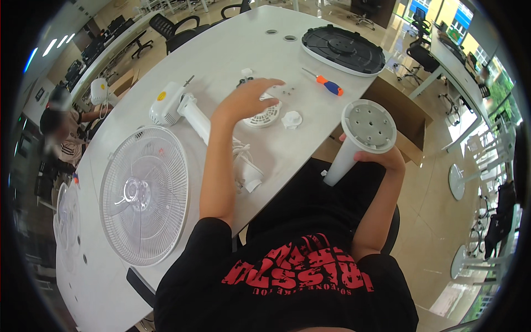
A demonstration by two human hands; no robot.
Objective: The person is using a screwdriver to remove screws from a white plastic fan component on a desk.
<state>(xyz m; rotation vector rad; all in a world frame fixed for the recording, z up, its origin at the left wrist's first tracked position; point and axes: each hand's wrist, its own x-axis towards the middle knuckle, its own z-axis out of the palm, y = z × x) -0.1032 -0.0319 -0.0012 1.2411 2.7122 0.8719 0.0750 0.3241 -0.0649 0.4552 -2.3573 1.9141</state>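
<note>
My right hand is wrapped round a white fan stand tube, holding it tilted over my lap. The tube's round flange, with several holes, faces up. Over the table, my left hand reaches out with fingers apart and nothing visible in them. Beneath and beside it lies a round vented white cover, partly hidden by the hand. Several small screws are scattered just beyond its fingertips. A small white plastic knob-like piece sits to the right of the cover.
A fan motor head, a white pole and a caged fan grille lie to the left. An orange-and-blue screwdriver and a black-topped oval base are farther right. A cardboard box stands beside the table. Another person sits far left.
</note>
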